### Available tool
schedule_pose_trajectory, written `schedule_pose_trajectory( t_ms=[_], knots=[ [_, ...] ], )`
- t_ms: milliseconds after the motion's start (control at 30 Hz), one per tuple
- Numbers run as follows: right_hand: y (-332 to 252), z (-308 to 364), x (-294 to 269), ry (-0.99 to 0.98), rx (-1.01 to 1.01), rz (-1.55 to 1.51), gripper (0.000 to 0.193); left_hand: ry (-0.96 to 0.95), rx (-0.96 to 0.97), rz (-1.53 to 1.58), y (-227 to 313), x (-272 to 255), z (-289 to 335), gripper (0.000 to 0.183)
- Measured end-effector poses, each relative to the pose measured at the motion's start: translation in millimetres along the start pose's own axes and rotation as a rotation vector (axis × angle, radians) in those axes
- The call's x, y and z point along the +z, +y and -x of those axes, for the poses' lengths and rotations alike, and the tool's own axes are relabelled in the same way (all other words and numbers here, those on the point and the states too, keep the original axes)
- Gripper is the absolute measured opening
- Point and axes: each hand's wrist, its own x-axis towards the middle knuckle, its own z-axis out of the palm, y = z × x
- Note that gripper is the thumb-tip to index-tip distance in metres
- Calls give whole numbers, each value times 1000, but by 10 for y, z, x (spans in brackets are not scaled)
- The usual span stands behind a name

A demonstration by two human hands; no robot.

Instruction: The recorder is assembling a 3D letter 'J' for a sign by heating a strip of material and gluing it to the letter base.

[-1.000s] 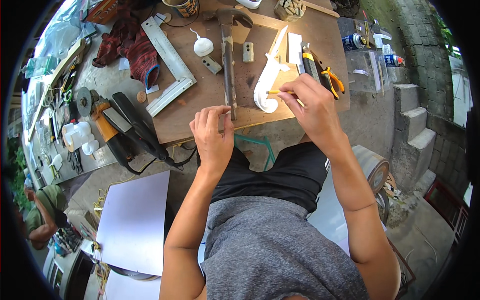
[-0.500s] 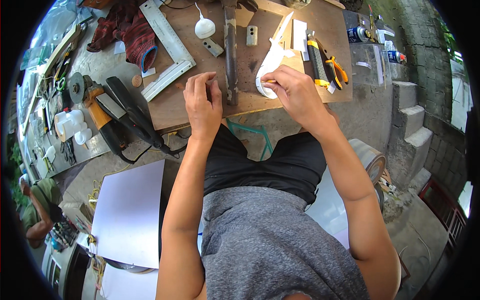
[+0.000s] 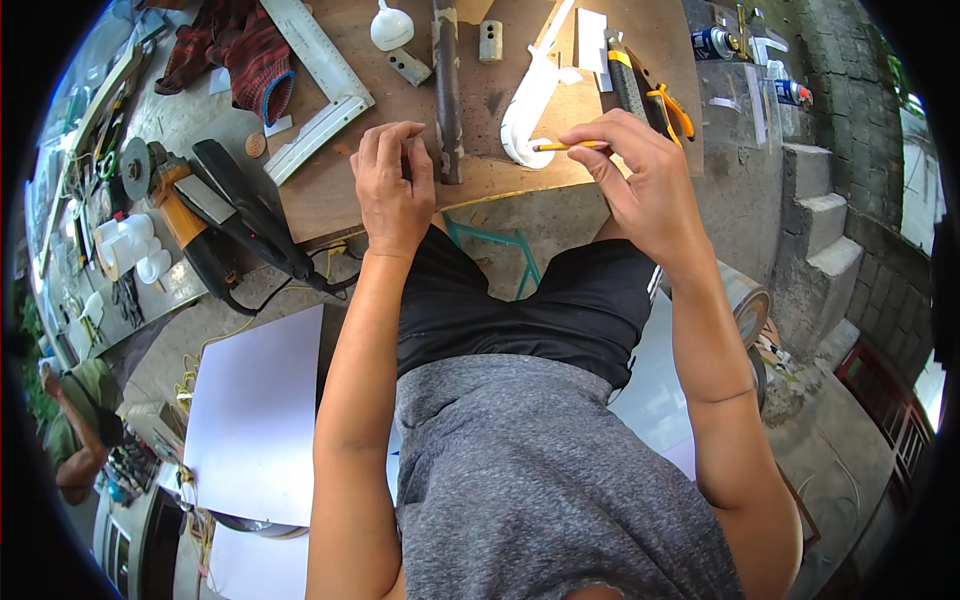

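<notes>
My right hand (image 3: pixel 640 165) pinches a yellow pencil (image 3: pixel 560 147) between thumb and fingers. The pencil's tip points left, over the rounded lower end of a white, curved, knife-shaped cutout (image 3: pixel 527 110) on the wooden board (image 3: pixel 480 190). Loosely curled at the board's front edge, my left hand (image 3: pixel 393 185) has its thumb apart from the fingers, and nothing shows in it. Between the hands a dark, worn metal bar (image 3: pixel 447 100) lies lengthwise. A white rectangular slip (image 3: pixel 592 45) sits right of the cutout.
Left of the board lie a metal try square (image 3: pixel 325 85), a red-black glove (image 3: pixel 240 60) and an angle grinder (image 3: pixel 185 215). A file (image 3: pixel 627 80) and orange-handled pliers (image 3: pixel 668 108) lie right. Drilled metal blocks (image 3: pixel 490 42) and a white bulb-shaped piece (image 3: pixel 391 27) are farther back.
My right hand has drawn back to the right and tilted, exposing more of the pencil and cutout. My left hand has shifted slightly left. The whole view has shifted a little.
</notes>
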Motion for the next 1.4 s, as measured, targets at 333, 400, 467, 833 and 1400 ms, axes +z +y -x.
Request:
schedule_pose_trajectory(
  t_ms=[333, 400, 467, 833, 1400],
  knots=[
    [286, 67, 288, -65, -157, 87, 10, 12, 43, -31, -18, 24, -11, 12],
    [315, 57, 286, -79, -166, 84, 11, 7, 48, -40, -24, 27, -2, 12],
    [321, 48, 272, -94, -171, 82, 12, 14, 52, -47, -30, 30, -10, 12],
    [410, -54, 212, -159, -203, 138, 15, 11, 48, -67, -24, 18, -11, 12],
    [482, -44, 215, -159, -275, 64, 12, -56, -31, 69, 574, 68, 75, 26]
  ],
)
